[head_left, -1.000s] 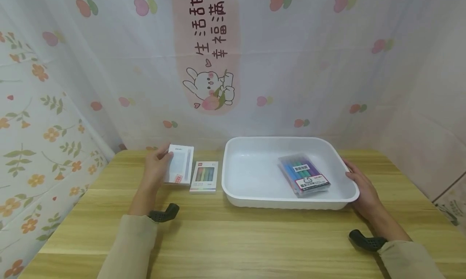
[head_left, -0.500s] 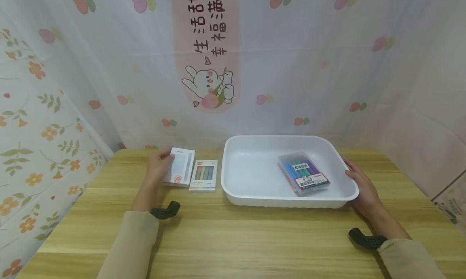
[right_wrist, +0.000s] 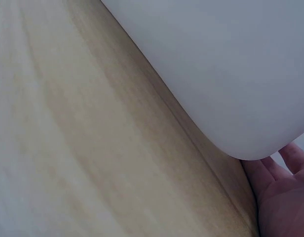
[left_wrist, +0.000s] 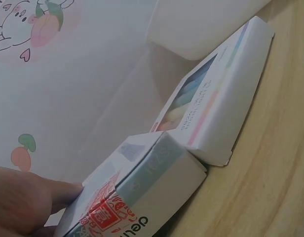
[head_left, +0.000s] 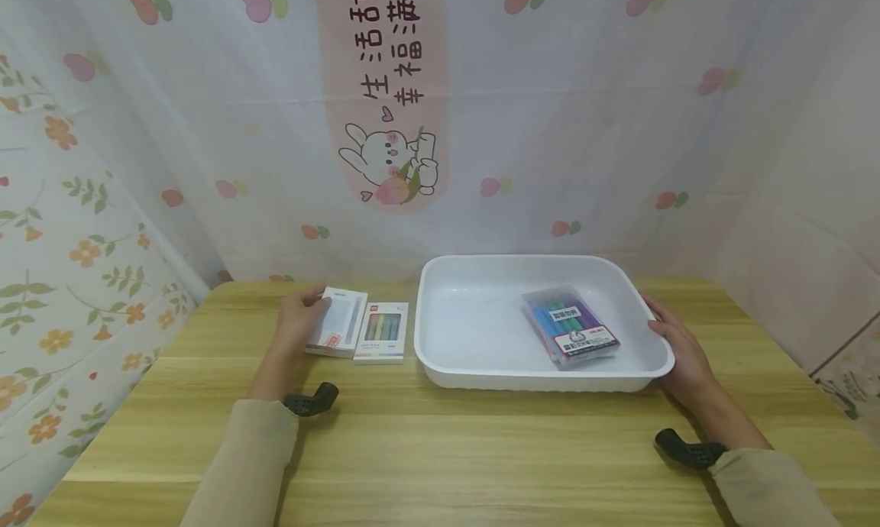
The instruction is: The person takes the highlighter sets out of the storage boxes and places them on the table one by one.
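My left hand [head_left: 300, 321] holds a white deli box [head_left: 338, 321] by its left side, the thumb lying over the top. In the left wrist view, the box's printed end and a red stamp-like mark face the camera. Close against its right side lies a flat white box [head_left: 382, 333] with a window showing several coloured sticks. My right hand [head_left: 684, 355] grips the right wall of a white plastic tray [head_left: 474, 373], thumb at the rim. The right wrist view catches part of that hand beside the tray's corner [right_wrist: 231, 113]. Inside the tray lies a clear pack of coloured pens [head_left: 571, 327].
Everything stands on a wood-grain table [head_left: 440, 451]. Behind it hangs a white printed curtain [head_left: 522, 130], and a flowered cloth [head_left: 76, 298] drapes the left side. A dark wrist mount [head_left: 312, 399] sits on the left forearm, another [head_left: 690, 451] on the right.
The deli box in my left hand has come down lower and flatter, now close beside the windowed box. My right hand stays at the tray, and the head view has shifted slightly.
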`<state>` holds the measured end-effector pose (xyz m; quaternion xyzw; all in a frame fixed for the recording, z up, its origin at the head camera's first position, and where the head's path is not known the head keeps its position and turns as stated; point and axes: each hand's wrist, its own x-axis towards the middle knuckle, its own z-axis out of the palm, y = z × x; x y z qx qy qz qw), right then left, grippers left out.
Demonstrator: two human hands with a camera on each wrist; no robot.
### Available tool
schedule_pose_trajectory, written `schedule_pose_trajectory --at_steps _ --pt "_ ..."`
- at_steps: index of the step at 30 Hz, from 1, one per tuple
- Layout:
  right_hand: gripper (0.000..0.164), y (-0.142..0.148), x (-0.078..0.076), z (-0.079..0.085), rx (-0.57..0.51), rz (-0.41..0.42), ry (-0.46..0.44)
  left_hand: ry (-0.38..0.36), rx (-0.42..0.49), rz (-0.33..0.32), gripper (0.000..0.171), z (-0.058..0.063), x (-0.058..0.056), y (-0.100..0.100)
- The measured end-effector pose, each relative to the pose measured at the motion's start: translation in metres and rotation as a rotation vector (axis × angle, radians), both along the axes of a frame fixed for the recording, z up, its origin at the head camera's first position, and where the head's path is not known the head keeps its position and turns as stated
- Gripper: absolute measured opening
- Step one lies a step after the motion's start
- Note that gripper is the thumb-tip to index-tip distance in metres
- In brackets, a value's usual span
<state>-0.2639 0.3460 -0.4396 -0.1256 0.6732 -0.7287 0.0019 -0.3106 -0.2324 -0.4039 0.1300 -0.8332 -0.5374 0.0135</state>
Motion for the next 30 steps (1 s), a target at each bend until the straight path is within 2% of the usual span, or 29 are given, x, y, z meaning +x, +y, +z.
schedule_pose_trajectory --at_steps 7,12,20,30 --pt "0.055 0.0000 -0.0008 -0.0009 0.032 0.002 0.000 -0.008 0.025 -0.033 0.063 -0.0008 0.0009 -0.0009" --pt "0.055 0.0012 -0.0011 -0.0036 0.032 0.021 0.023 -0.046 -0.021 -0.053 0.070 -0.0003 -0.0004 -0.0001" --pt "0.055 0.0013 -0.0013 -0.0024 0.016 0.029 0.025 -0.074 -0.089 -0.049 0.072 0.0026 0.0015 0.0028" --pt "0.055 0.0011 -0.0007 -0.0017 0.010 0.006 0.004 -0.082 -0.127 -0.061 0.069 0.0062 0.0068 0.0065"
